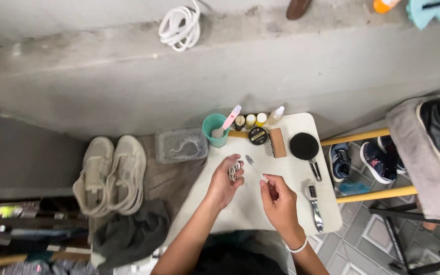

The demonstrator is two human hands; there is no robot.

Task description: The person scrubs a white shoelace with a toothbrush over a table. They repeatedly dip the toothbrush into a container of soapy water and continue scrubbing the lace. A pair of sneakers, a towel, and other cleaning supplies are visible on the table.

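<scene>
Nearest, the right hand point(279, 201) sits over the middle of the white rectangular table point(240, 214), a pale band on its wrist. Its fingers are curled, thumb and fingertips pinching the lower end of a slim clear-handled toothbrush point(256, 168); the brush slants up and left from the fingers, head end free in the air.

Left hand point(224, 183), just beside it, fingers bent around a bunched white shoelace point(235, 171). The lace sits at the fingertips, loops showing between thumb and forefinger, close to the brush head but whether touching it I cannot tell.

Right edge of the table: a metal-handled brush tool point(314, 204) lying lengthwise, and beyond it a round black pad on a short handle point(305, 148).

Far edge: a brown wooden block brush point(277, 142), a round black tin point(257, 135), a row of small yellow-capped bottles point(255, 120), and at the far left corner a teal plastic cup point(213, 130) holding a pink toothbrush point(229, 121).

Off the left edge, on the floor: a clear plastic tub point(181, 145) and a pair of off-white sneakers point(110, 173). Farthest, a coil of white rope point(180, 26) on the concrete ledge.
</scene>
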